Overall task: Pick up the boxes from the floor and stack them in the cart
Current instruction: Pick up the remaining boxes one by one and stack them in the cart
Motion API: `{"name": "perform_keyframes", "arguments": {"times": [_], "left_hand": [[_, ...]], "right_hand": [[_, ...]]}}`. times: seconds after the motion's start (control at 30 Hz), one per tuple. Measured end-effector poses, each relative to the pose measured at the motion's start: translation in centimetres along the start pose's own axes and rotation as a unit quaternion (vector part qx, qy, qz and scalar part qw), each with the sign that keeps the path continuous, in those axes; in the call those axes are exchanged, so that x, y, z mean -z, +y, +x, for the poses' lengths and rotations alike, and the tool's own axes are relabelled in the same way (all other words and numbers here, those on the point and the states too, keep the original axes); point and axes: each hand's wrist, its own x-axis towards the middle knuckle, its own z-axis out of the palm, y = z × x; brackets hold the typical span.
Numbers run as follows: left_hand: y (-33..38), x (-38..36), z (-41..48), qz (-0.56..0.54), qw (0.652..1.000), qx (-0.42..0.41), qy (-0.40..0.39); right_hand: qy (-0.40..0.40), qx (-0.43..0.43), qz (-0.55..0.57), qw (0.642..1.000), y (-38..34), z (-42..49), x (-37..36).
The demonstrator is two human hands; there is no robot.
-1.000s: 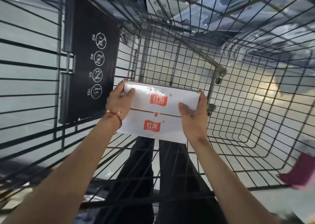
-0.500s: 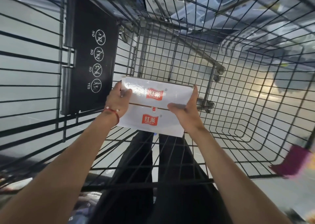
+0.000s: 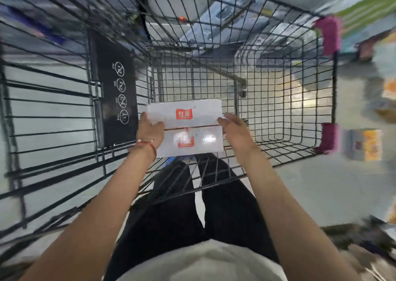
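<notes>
A white box (image 3: 192,121) wrapped in clear film, with two red labels, is low inside the black wire cart (image 3: 285,101), near the cart's near end. My left hand (image 3: 150,131), with a red thread at the wrist, grips the box's left edge. On the box's right edge rests my right hand (image 3: 234,131), fingers curled against it. The box lies nearly level, close above the wire floor; whether it touches the floor I cannot tell. No other box shows inside the cart.
A black seat flap (image 3: 116,92) with white warning icons hangs on the cart's left. Magenta bumpers (image 3: 327,35) cap the right corners. A blurred colourful box (image 3: 364,144) lies on the floor right of the cart. My black-trousered legs show through the wire.
The box has gone lower and further into the cart and has levelled out. My head has pulled back, so more of the cart and floor shows.
</notes>
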Motion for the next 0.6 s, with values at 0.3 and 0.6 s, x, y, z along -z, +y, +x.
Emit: {"name": "perform_keyframes", "arguments": {"times": [0.3,0.6], "left_hand": [[2.5,0.6,-9.0,0.027,0.989,-0.105,-0.105],[4.8,-2.2,-17.4,0.101,0.945,-0.213,-0.226]], "right_hand": [[0.095,0.067,0.188,0.975,1.0,-12.5,3.5],[0.165,0.084,0.322,0.929,5.9,-21.1,7.8]]}}
